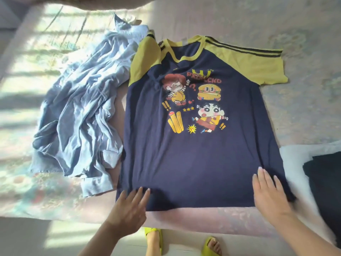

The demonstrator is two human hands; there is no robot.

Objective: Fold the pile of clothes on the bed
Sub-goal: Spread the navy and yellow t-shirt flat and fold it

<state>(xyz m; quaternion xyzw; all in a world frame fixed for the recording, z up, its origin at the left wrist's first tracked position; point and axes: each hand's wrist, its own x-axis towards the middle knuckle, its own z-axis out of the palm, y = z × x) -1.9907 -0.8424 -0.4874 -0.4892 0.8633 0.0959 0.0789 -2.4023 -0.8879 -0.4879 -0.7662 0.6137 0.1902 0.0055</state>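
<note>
Under your flat, released fingers (140, 193) of both the left hand (129, 206) and right hand (267, 191), the T-shirt (193, 145) lies spread face-up on the bed (304, 89), so you seem to be smoothing it, with folding a side inward likely next.

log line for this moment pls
stage: smoothing | item: navy t-shirt flat, print up | left hand open on hem | right hand open on hem | pending: blue shirt crumpled

Left hand (132, 204) and right hand (267, 191), both flat, fingers straight.
</note>
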